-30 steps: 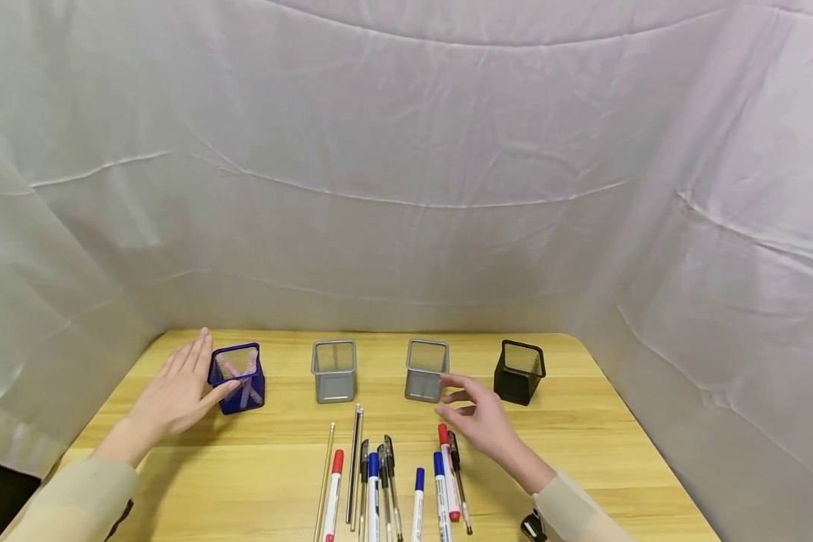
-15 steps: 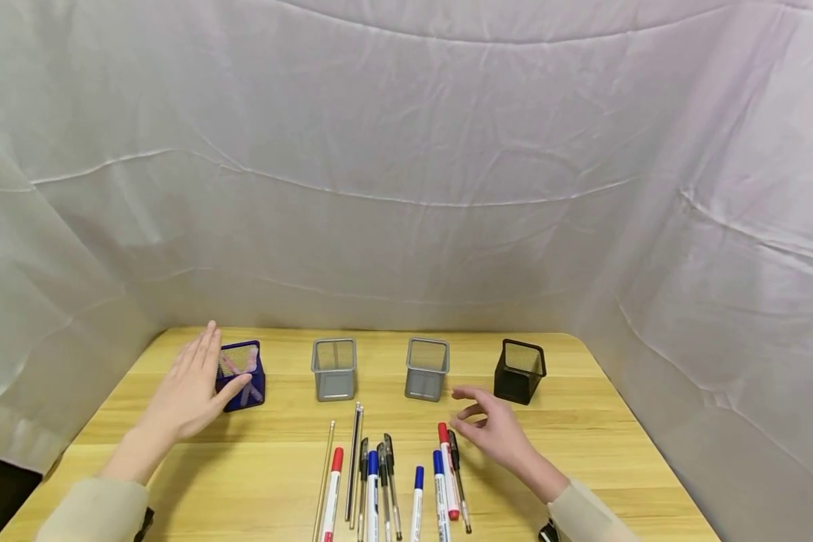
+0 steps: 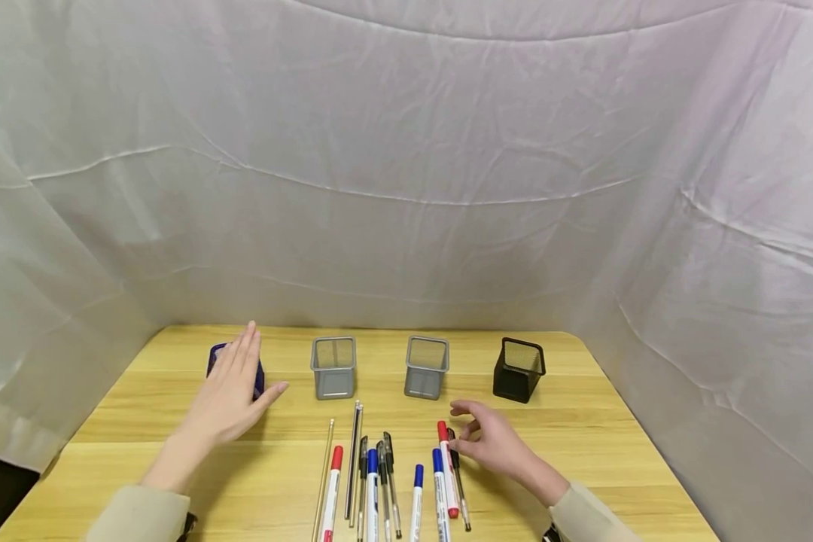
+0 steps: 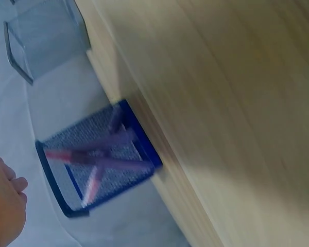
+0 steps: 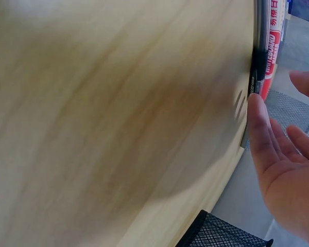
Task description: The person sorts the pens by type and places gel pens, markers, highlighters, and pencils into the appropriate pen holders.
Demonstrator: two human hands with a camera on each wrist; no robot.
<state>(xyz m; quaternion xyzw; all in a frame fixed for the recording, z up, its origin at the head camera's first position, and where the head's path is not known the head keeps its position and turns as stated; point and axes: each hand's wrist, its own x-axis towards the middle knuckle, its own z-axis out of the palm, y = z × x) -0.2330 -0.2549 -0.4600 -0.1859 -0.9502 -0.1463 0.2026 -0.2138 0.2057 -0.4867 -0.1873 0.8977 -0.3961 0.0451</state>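
My left hand [image 3: 226, 395], fingers straight and thumb spread, hovers over the blue mesh pen holder [image 3: 259, 382] and hides most of it. The left wrist view shows several pinkish sticks inside that blue pen holder [image 4: 100, 159]. My right hand [image 3: 497, 440] has loosely bent fingers, thumb apart from the index finger, and holds nothing. Its thumb overlaps the red-capped whiteboard marker [image 3: 447, 470] in the head view. Beside that marker lies a black-capped gel pen [image 3: 462, 489]. In the right wrist view a fingertip is right at the gel pen's [image 5: 258, 62] cap.
Two grey mesh pen holders [image 3: 334, 380] [image 3: 427, 380] and a black one [image 3: 518, 380] stand along the back. Pencils [image 3: 354, 467], another red marker [image 3: 333, 489], blue-capped markers [image 3: 417, 500] and several gel pens [image 3: 383, 482] lie in front. Grey cloth [image 3: 406, 248] surrounds the table.
My left hand has slid right, from beside the blue pen holder to in front of it. My right hand has moved from the grey pen holder toward me, to the red marker's cap end.
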